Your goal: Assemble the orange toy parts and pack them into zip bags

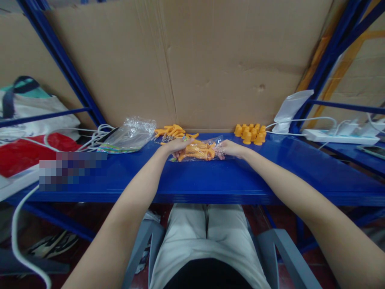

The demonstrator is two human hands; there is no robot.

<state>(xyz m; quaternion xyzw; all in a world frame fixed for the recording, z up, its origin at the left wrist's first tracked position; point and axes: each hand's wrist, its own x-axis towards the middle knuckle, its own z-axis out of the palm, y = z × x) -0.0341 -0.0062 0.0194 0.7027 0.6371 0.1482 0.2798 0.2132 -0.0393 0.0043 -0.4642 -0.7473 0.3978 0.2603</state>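
Between my hands lies a clear plastic bag (195, 152) with orange plastic pieces inside, low over the blue table. My left hand (179, 147) grips the bag's left end, fingers closed on it. At the bag's right end, my right hand (226, 149) pinches the plastic. Just behind my left hand is a pile of loose orange pieces (173, 131) with small metal chains among them. To the right, farther back, several orange cup-shaped pieces (250, 133) stand in a cluster. What exactly the bagged pieces are, I cannot make out.
A stack of clear plastic bags (128, 136) lies on the blue table (207, 180), left of the pile. White cables and a red bag (39, 150) are at the far left. A white power strip (339, 136) sits at the right. Cardboard (210, 68) closes off the back.
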